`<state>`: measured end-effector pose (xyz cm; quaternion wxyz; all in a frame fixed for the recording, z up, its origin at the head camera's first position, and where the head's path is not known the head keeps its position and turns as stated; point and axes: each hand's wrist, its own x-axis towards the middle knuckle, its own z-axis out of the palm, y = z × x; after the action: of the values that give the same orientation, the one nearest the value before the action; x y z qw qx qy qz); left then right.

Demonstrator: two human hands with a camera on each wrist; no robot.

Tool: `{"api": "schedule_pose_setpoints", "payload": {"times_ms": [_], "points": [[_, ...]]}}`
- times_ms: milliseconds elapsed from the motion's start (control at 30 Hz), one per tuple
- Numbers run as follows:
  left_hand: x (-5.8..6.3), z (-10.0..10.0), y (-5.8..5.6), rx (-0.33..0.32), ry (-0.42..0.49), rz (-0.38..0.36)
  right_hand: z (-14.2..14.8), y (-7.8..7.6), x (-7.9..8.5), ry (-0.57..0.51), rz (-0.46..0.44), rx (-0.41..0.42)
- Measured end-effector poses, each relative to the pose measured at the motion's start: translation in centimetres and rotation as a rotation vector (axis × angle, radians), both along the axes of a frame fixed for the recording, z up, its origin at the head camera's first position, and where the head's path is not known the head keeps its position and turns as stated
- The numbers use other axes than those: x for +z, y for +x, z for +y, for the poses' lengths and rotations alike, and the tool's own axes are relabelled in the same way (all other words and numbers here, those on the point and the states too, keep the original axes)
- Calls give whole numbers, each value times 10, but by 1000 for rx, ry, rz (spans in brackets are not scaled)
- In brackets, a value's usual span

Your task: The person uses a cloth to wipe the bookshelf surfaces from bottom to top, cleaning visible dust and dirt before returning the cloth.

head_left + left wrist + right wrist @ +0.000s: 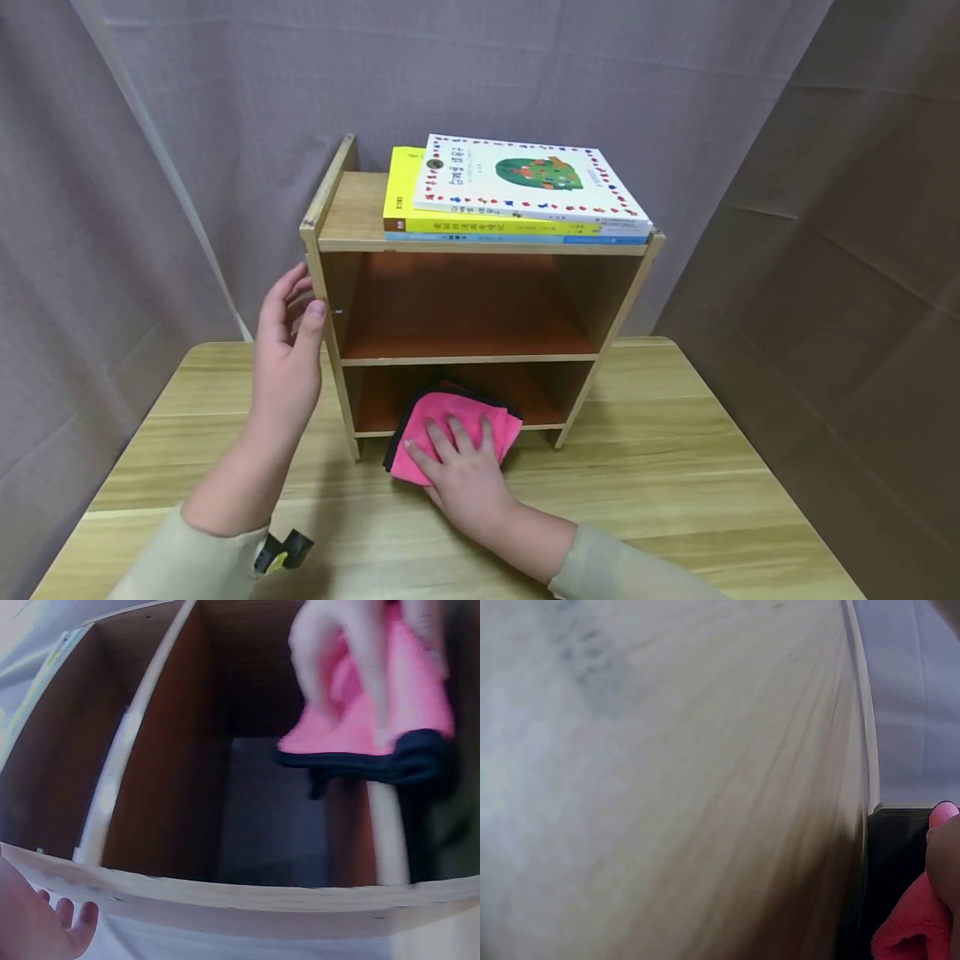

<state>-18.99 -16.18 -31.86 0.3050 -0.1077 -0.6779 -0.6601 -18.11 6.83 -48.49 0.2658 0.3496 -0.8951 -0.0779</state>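
A small wooden bookshelf (468,361) stands upright on the table. My left hand (291,354) rests against its left side, thumb at the front edge and the fingers along the outer face. In the left wrist view, fingers of that hand (45,922) show beside the side panel. Fingers spread, my right hand (468,483) holds a pink cloth (420,421) with black edging at the front of the bottom compartment. The thumb is mostly hidden beneath the cloth. At the right wrist view's edge, only part of the hand and the pink cloth (915,922) appear.
Several books (517,187) lie stacked flat on the shelf's top board. The wooden table (675,467) extends on both sides of the shelf. Grey curtains (637,67) hang behind and at the sides. A small black and yellow piece (283,552) sits at the left cuff.
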Motion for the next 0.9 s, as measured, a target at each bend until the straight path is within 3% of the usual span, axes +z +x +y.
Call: {"api": "schedule_pose_setpoints", "payload": {"times_ms": [400,700,900], "points": [[48,9,-9,48,-75,110,-7,2,3,47,-12,-29],[64,6,-18,121,-177,51,-9,2,2,35,-18,-36],[70,-2,-19,126,-263,30,-10,3,1,24,-24,-40]]}}
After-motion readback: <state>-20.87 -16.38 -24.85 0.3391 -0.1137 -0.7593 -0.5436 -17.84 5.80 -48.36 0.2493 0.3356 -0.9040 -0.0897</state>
